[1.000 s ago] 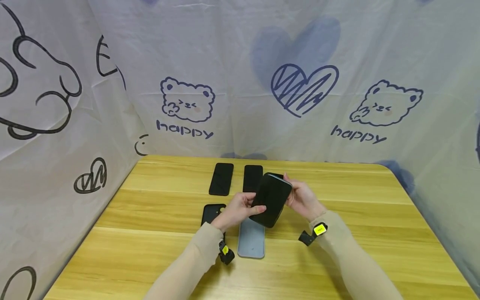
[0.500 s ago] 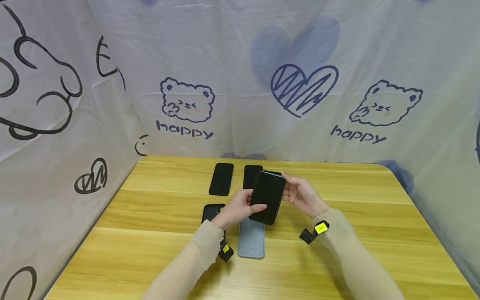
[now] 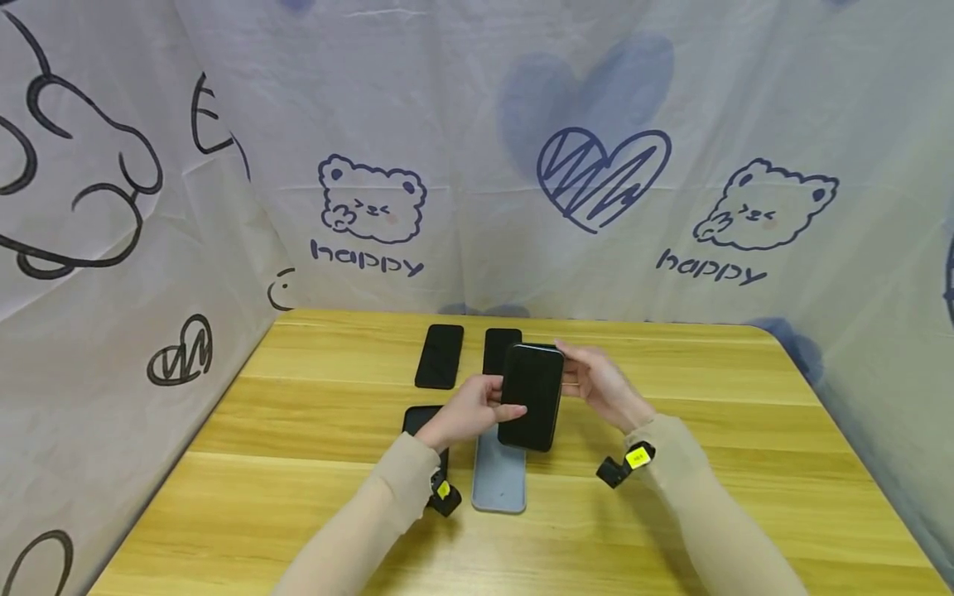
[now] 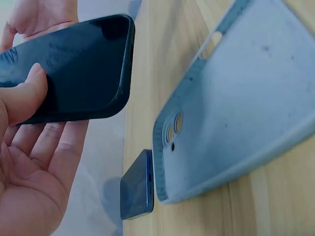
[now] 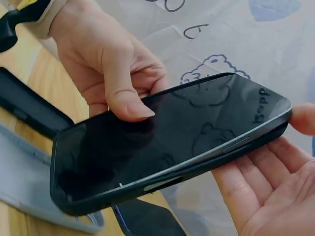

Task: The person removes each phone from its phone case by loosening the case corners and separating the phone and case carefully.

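Note:
A black-screened smartphone [image 5: 172, 137] lies in a black phone case [image 5: 211, 165]. Its far end stands tilted out of the case, while the near end sits within the rim. My left hand [image 3: 469, 410] grips both from the left side, thumb flat on the screen and fingers behind. At the upper right corner, my right hand [image 3: 602, 387] holds them with its thumb at the phone's end and fingers under the case. Below the held phone, a light grey-blue phone case [image 3: 499, 476] lies open side up on the table, its camera holes showing in the left wrist view.
Two dark phones lie near the table's back: a left phone [image 3: 440, 356] and a partly covered right phone [image 3: 501, 352]. Another black case [image 3: 420, 418] lies partly under my left forearm. A patterned cloth [image 3: 477, 232] hangs behind the wooden table [image 3: 708, 463].
The held phone and case have turned from leaning right to nearly upright and shifted slightly left. Both hands keep their hold, and the things on the table have not moved.

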Motion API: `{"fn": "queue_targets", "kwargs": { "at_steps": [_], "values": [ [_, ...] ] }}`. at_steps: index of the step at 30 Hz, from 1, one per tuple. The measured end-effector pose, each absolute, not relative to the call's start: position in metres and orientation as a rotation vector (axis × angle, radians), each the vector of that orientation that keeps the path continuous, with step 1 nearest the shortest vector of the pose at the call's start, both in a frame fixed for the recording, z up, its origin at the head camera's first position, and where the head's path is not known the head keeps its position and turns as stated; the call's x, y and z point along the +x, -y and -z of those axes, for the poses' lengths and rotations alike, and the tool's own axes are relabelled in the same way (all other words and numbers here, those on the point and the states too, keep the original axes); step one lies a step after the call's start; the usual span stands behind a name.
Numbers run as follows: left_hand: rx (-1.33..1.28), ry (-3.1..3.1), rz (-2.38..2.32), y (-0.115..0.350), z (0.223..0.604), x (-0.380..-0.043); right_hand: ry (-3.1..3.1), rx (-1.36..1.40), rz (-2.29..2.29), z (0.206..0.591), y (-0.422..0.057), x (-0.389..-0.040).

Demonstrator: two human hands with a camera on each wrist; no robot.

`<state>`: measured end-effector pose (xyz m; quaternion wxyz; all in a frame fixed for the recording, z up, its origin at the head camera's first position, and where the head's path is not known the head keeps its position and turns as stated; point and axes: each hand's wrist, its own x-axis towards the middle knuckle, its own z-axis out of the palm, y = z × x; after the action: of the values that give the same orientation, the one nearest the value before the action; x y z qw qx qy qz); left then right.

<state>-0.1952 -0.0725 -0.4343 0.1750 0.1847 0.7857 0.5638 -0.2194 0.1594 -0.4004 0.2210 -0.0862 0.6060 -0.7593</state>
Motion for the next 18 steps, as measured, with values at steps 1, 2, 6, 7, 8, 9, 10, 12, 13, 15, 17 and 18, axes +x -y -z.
{"fn": "queue_targets", "kwargs": {
  "at_steps": [1, 2, 6, 7, 8, 9, 10, 12, 13, 15, 17, 18],
  "values": [
    [0.512, -2.221, -1.618, 0.073, 0.434, -0.195, -1.715, -0.219, 2.091, 0.4, -0.16, -0.219],
    [0.494, -2.214, -1.644, 0.072, 0.434, -0.195, -1.755, -0.205, 2.08, 0.399, -0.162, -0.218],
    [0.395, -2.193, -1.771, 0.072, 0.432, -0.196, -1.91, -0.173, 2.031, 0.406, -0.167, -0.215],
    [0.365, -2.188, -1.812, 0.071, 0.431, -0.196, -1.94, -0.172, 2.022, 0.41, -0.168, -0.214],
    [0.335, -2.179, -1.859, 0.07, 0.43, -0.197, -1.962, -0.174, 2.02, 0.415, -0.168, -0.213],
    [0.314, -2.171, -1.907, 0.068, 0.43, -0.197, -1.981, -0.168, 2.019, 0.42, -0.168, -0.211],
    [0.29, -2.166, -1.955, 0.067, 0.43, -0.198, -1.995, -0.16, 2.024, 0.424, -0.168, -0.209],
    [0.244, -2.153, -2.051, 0.063, 0.429, -0.199, -1.997, -0.142, 2.067, 0.432, -0.165, -0.205],
    [0.223, -2.14, -2.097, 0.061, 0.429, -0.2, -1.99, -0.129, 2.092, 0.435, -0.163, -0.203],
    [0.181, -2.132, -2.164, 0.058, 0.428, -0.2, -1.977, -0.102, 2.147, 0.44, -0.158, -0.198],
    [0.142, -2.136, -2.212, 0.054, 0.428, -0.199, -1.956, -0.088, 2.206, 0.444, -0.153, -0.195],
    [0.125, -2.13, -2.236, 0.052, 0.428, -0.199, -1.948, -0.08, 2.228, 0.445, -0.151, -0.193]
  ]
}}
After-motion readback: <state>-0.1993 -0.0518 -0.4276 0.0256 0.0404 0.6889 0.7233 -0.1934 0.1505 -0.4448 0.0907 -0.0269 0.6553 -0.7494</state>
